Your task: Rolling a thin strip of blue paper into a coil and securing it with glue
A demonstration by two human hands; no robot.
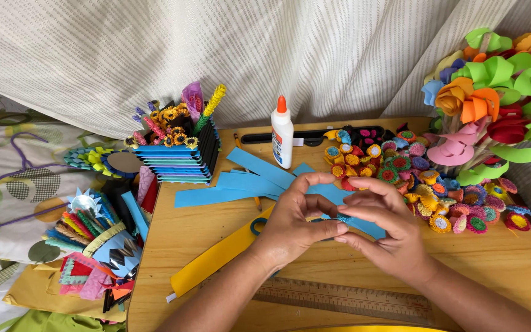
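A small blue paper piece [343,219] is pinched between left hand [296,221] and right hand [385,230] fingertips over the wooden table [185,240]. Rolling step judged underway; a tight, even grip is called for next.

On the tabletop [173,246], the left hand [293,224] and right hand [385,230] meet at the centre, fingertips touching over a small paper piece [343,218]. Paper strips [247,181] lie at 11 o'clock from them, the glue bottle [282,132] stands behind at 12, and the pile of rolled paper flowers [413,175] spreads at 2 o'clock. A ruler [345,299] lies at 6 o'clock, and a long foam strip [216,255] runs toward 8 o'clock, passing under the left hand.
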